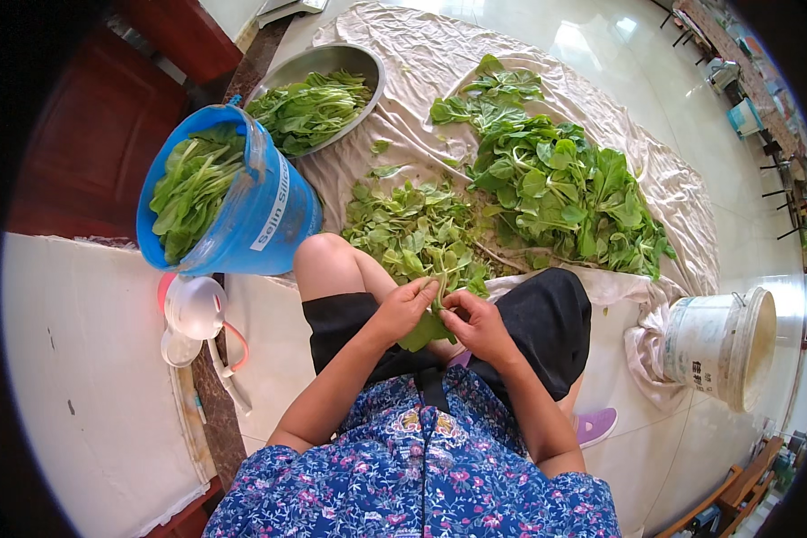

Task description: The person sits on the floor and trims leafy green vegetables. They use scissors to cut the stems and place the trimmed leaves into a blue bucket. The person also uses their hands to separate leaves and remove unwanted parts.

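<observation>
Between my knees, my left hand (403, 308) pinches a leafy green plant (424, 333) by its pale stems. Its broad leaf hangs down toward my lap. My right hand (476, 324) has thumb and fingers closed on the same plant from the other side. Just beyond my hands lies a pile of small leaves and trimmings (410, 225) on a crumpled cloth (403, 74). Farther to the right on that cloth is a larger heap of whole leafy greens (558, 181).
At the left a blue bucket (289, 208) holds greens, its mouth tilted toward me. Behind it, a metal basin (374, 60) holds more. A white bucket (699, 343) stands at the right. A white-and-pink appliance (195, 308) sits by the left wall.
</observation>
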Motion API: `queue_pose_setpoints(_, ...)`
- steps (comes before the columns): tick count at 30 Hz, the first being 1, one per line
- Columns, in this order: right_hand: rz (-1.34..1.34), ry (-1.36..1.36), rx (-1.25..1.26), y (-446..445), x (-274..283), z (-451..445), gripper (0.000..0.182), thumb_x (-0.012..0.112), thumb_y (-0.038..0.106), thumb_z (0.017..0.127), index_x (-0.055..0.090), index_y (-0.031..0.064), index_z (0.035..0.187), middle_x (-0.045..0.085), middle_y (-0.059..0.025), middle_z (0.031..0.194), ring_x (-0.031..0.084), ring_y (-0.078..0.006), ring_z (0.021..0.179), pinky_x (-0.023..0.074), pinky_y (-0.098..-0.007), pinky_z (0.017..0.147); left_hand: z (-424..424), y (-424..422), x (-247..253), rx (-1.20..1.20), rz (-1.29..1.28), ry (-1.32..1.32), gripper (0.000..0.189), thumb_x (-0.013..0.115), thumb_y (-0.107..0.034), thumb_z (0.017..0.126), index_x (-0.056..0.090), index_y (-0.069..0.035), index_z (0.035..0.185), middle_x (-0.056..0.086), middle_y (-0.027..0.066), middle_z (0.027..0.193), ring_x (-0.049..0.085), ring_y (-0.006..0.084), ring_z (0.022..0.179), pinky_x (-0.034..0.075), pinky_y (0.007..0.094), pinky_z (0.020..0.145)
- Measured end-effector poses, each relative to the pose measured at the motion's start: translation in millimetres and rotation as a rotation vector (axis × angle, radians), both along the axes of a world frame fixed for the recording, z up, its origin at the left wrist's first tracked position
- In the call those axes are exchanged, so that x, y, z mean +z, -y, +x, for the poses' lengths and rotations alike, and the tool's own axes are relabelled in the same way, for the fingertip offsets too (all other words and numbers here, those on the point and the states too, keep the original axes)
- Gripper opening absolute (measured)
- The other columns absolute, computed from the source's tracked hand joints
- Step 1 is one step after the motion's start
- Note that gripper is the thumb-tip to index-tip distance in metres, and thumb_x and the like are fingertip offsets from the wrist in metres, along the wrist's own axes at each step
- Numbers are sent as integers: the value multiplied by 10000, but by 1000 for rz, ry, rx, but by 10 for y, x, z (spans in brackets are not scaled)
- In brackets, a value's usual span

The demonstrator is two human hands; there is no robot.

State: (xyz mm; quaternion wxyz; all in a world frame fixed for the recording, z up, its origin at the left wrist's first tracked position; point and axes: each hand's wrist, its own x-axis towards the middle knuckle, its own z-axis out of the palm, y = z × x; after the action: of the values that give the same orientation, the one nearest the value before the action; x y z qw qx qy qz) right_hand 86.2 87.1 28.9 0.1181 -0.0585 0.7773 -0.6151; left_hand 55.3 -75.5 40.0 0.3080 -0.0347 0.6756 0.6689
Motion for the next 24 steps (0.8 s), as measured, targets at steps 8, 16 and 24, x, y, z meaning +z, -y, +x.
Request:
queue_pose_setpoints(8,162,-142,41,-58,137,34,157,571,67,767,576,16,915,577,-156,794,587,-272,725,465,-330,620,62,7,-255,-100,-117,-398,212,419,-204,927,515,-21,883,507,16,693,473,82,620,418,240,565)
queue_pose_setpoints(16,293,-339,88,-122,218,-94,223,535,57,770,541,44,992,564,-156,899,564,-335,795,472,-373,660,-37,75,45,-356,-247,-10,270,418,-251,901,557,-22,872,511,37,674,481,120,617,403,264,562)
queue_pose_setpoints(24,427,-375,369,-142,272,5,114,527,70,780,524,27,885,544,-144,769,544,-325,673,452,-380,577,-7,199,113,-642,-277,7,300,397,-290,913,552,-36,873,503,29,659,482,127,601,399,273,550)
